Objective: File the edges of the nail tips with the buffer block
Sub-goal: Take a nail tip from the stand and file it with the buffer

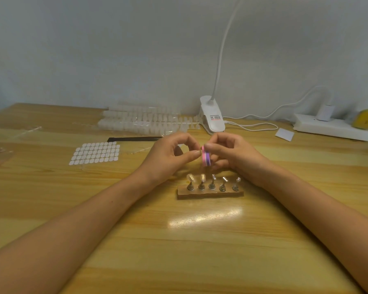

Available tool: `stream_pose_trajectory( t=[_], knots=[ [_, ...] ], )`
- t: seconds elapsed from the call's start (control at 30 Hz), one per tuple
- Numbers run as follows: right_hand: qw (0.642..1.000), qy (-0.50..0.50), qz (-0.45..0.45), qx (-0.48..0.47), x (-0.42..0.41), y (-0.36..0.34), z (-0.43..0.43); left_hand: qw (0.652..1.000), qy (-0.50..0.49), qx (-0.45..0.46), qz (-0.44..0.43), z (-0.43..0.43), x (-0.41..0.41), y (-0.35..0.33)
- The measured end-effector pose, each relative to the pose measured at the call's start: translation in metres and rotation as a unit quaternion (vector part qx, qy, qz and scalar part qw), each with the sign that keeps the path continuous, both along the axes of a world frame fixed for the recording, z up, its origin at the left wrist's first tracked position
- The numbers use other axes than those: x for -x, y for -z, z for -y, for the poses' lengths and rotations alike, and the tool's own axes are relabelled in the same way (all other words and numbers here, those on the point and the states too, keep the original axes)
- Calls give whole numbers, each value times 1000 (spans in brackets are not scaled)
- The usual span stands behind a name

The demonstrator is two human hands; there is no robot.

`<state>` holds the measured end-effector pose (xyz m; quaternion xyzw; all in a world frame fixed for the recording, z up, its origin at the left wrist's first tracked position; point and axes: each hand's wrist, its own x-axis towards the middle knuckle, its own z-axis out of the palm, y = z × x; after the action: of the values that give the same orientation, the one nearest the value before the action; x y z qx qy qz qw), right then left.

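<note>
Block [206, 159]: pink and purple, up in the air above the table, standing on edge between the two hands, just behind the stand.
Right hand [232, 153]: fingers curled round the block from the right, gripping it firmly.
Left hand [168, 158]: thumb and forefinger pinched tip to tip, right up against the block's pink side. Whatever sits in that pinch is too small to see, so I cannot tell if it holds anything.
Gap: both hands close together, meeting at the block, forearms coming in low over the table.
Stand [210, 194]: brown strip on the table with five metal pegs in a row.
Tips [190, 178]: clear ones on the two left pegs. The three right pegs show only small shiny tops.
Table [200, 240]: glossy yellow wood, with a bright patch of glare in front of the stand.
Tab sheet [96, 154]: rows of white ovals, lying flat to the left of the hands.
File [134, 139]: a black strip, lying just behind the tab sheet.
Spare strips [140, 122]: pale rows stacked along the back edge.
Lamp [212, 117]: white clip base by the wall, its neck rising out of view.
Power strip [331, 128]: white, far right, with a plug in it.
</note>
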<state>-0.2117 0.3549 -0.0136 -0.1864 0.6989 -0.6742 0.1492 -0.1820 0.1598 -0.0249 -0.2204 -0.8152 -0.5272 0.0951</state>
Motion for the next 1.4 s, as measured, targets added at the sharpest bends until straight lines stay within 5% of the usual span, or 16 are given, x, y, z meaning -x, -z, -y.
stream_pose_trajectory(
  t=[0.33, 0.47, 0.6, 0.7, 0.9, 1.0, 1.13, 1.27, 1.4],
  knots=[
    [998, 64, -16, 24, 2, 2, 0, 1000, -1, -18, 18, 1, 1, 1],
    [1000, -9, -19, 4, -1, 2, -2, 999, -11, -38, 36, 1, 2, 1],
    [997, 36, 0, 67, 2, 2, -4, 998, -14, -44, 46, 1, 1, 0],
    [999, -27, -12, 11, -1, 2, -4, 998, -17, -41, 42, 1, 0, -1],
    [988, 108, 11, 106, 5, 2, -13, 998, -27, -38, 49, -1, -2, -2],
    [982, 126, -112, -83, 7, 3, -25, 997, -26, -37, 65, -1, -3, -5],
    [906, 98, -270, -311, 7, 1, -32, 995, -17, -42, 92, 1, -5, -9],
    [910, 64, -340, -229, -7, -17, -19, 992, 2, -54, 115, 4, -6, -13],
    [860, 24, -445, -249, -22, -30, 3, 991, 24, -38, 125, 5, -6, -15]
  ],
)
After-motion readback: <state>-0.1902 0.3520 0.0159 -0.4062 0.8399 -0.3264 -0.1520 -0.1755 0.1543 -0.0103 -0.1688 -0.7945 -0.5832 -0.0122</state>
